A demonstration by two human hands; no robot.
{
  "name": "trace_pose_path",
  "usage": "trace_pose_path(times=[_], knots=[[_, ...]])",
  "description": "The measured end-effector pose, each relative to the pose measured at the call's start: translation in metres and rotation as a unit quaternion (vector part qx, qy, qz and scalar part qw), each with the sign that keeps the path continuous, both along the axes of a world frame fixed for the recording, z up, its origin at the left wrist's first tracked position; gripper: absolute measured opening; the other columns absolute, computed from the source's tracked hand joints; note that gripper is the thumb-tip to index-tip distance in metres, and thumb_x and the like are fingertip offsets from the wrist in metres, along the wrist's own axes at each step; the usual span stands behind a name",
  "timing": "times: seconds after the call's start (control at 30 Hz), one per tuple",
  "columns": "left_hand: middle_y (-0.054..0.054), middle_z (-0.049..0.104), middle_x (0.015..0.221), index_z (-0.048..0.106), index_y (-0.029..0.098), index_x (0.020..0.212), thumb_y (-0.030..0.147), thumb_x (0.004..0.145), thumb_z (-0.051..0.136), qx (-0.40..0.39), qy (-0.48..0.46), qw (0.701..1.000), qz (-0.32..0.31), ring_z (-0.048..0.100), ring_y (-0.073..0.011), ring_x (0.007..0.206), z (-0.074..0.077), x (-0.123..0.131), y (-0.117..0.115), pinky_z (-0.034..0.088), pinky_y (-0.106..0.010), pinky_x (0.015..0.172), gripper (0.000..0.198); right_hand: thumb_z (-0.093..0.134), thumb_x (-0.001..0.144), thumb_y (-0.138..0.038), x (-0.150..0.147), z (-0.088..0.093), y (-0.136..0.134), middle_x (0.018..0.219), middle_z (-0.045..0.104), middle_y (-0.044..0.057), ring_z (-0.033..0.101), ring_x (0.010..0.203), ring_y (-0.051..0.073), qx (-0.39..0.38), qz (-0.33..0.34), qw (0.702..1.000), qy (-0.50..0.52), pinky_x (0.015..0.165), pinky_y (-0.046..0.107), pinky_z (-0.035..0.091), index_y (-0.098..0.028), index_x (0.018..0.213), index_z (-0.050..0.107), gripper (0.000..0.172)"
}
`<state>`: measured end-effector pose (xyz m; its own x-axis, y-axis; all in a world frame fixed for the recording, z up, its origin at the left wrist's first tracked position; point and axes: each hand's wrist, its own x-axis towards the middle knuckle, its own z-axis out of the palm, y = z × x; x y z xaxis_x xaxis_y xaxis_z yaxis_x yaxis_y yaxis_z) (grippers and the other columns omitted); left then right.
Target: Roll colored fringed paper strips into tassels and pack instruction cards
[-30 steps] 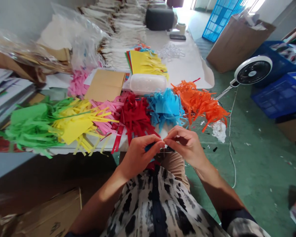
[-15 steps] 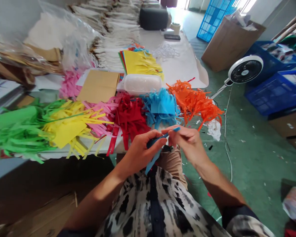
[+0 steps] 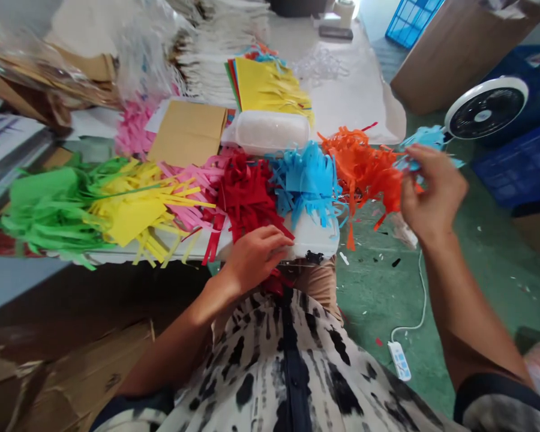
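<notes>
My left hand [image 3: 256, 259] rests at the table edge, fingers together on a white block [image 3: 312, 237], with nothing visible in it. A red paper fringe [image 3: 247, 195] lies just beyond those fingers, and a light blue paper fringe [image 3: 306, 180] sits on the white block. Raised out to the right over the floor, my right hand [image 3: 434, 195] pinches a small bunch of light blue paper strips [image 3: 423, 141]. An orange paper fringe [image 3: 362, 168] lies close to that hand, on the table's right end.
Yellow, green and pink fringes [image 3: 130, 210] spread left along the table, with a kraft envelope [image 3: 188, 133] and a translucent plastic box [image 3: 270, 132] behind. A desk fan [image 3: 486, 108], blue crates [image 3: 522, 162] and a power strip [image 3: 399, 360] are on the green floor at right.
My hands have come apart. The right hand has swung out to the right with the light blue strips, and the left has dropped onto the white block. The view has shifted slightly.
</notes>
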<state>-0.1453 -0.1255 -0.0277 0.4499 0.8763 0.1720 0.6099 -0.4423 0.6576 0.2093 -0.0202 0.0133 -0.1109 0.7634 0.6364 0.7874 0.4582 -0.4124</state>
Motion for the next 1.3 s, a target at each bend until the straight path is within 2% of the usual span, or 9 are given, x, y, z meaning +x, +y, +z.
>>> trace_pose_path(times=[0.17,0.3,0.4,0.5,0.63,0.8,0.9,1.03,1.3], knots=[[-0.004,0.077,0.109,0.077,0.023,0.11,0.023,0.101,0.067,0.064,0.092,0.993,-0.04,0.069,-0.0209,0.097,-0.018,0.01,-0.007,0.054,-0.034,0.083,0.014,0.056,0.094,-0.018,-0.016,-0.035,-0.001,0.143,0.07,0.01,0.07,0.128,0.033,-0.106,-0.003,0.988,-0.115,0.107,0.058,0.057,-0.023,0.137,0.068,0.045],[-0.003,0.078,0.101,0.078,0.023,0.1,0.028,0.098,0.072,0.081,0.096,0.992,-0.033,0.068,-0.0205,0.089,-0.021,0.012,-0.007,0.052,-0.033,0.076,0.008,0.056,0.098,-0.022,-0.043,-0.026,-0.011,0.129,0.077,0.009,0.074,0.114,0.031,-0.097,0.004,0.987,-0.127,0.096,0.05,0.06,-0.023,0.128,0.073,0.034],[-0.003,0.078,0.102,0.077,0.022,0.099,0.029,0.099,0.071,0.067,0.047,0.997,-0.003,0.071,-0.0196,0.094,-0.004,0.006,0.008,0.054,-0.032,0.082,0.009,0.057,0.102,-0.029,-0.066,-0.02,-0.015,0.116,0.079,0.008,0.076,0.099,0.026,-0.1,0.042,0.985,-0.135,0.083,0.04,0.059,-0.023,0.119,0.075,0.026],[-0.001,0.078,0.103,0.077,0.023,0.101,0.029,0.099,0.071,0.111,-0.022,0.991,0.074,0.072,-0.0176,0.095,0.025,-0.006,0.05,0.055,-0.031,0.084,0.008,0.059,0.102,-0.028,-0.082,-0.023,-0.014,0.11,0.078,0.006,0.075,0.093,0.024,-0.109,0.066,0.982,-0.139,0.075,0.036,0.055,-0.024,0.112,0.077,0.02],[-0.003,0.078,0.095,0.079,0.023,0.101,0.021,0.09,0.076,0.198,-0.017,0.964,0.177,0.07,-0.0184,0.079,0.053,-0.023,0.147,0.056,-0.035,0.083,0.011,0.06,0.103,-0.028,-0.099,-0.031,-0.015,0.104,0.077,0.005,0.073,0.093,0.022,-0.093,0.106,0.981,-0.133,0.075,0.034,0.052,-0.023,0.106,0.075,0.016],[-0.007,0.08,0.11,0.075,0.024,0.125,0.006,0.081,0.074,0.189,0.013,0.954,0.231,0.071,-0.022,0.084,0.052,-0.026,0.233,0.056,-0.04,0.093,0.048,0.055,0.107,-0.031,-0.137,-0.038,-0.01,0.107,0.075,0.007,0.066,0.096,0.024,-0.032,0.132,0.968,-0.211,0.08,0.038,0.045,-0.024,0.109,0.074,0.021],[-0.01,0.079,0.12,0.073,0.021,0.128,0.006,0.084,0.07,0.209,0.019,0.955,0.211,0.072,-0.0225,0.091,0.042,-0.02,0.227,0.056,-0.04,0.099,0.046,0.055,0.107,-0.029,-0.157,-0.044,0.005,0.109,0.074,0.01,0.061,0.093,0.026,-0.033,0.079,0.963,-0.257,0.077,0.04,0.038,-0.023,0.111,0.074,0.021],[-0.009,0.079,0.114,0.078,0.018,0.118,0.013,0.091,0.068,0.186,-0.009,0.966,0.177,0.07,-0.0176,0.08,0.034,-0.014,0.182,0.058,-0.034,0.085,0.029,0.053,0.106,-0.024,-0.159,-0.046,0.02,0.101,0.074,0.008,0.059,0.091,0.026,-0.052,0.055,0.966,-0.248,0.077,0.04,0.036,-0.025,0.098,0.076,0.024],[-0.001,0.079,0.093,0.08,0.022,0.098,0.017,0.089,0.078,0.113,-0.106,0.981,0.113,0.068,-0.0139,0.074,0.021,-0.001,0.129,0.053,-0.027,0.073,0.011,0.074,0.093,-0.036,-0.136,-0.019,0.037,0.086,0.071,0.003,0.065,0.08,0.02,-0.127,0.145,0.981,0.01,0.072,0.033,0.049,-0.023,0.082,0.075,0.017]])
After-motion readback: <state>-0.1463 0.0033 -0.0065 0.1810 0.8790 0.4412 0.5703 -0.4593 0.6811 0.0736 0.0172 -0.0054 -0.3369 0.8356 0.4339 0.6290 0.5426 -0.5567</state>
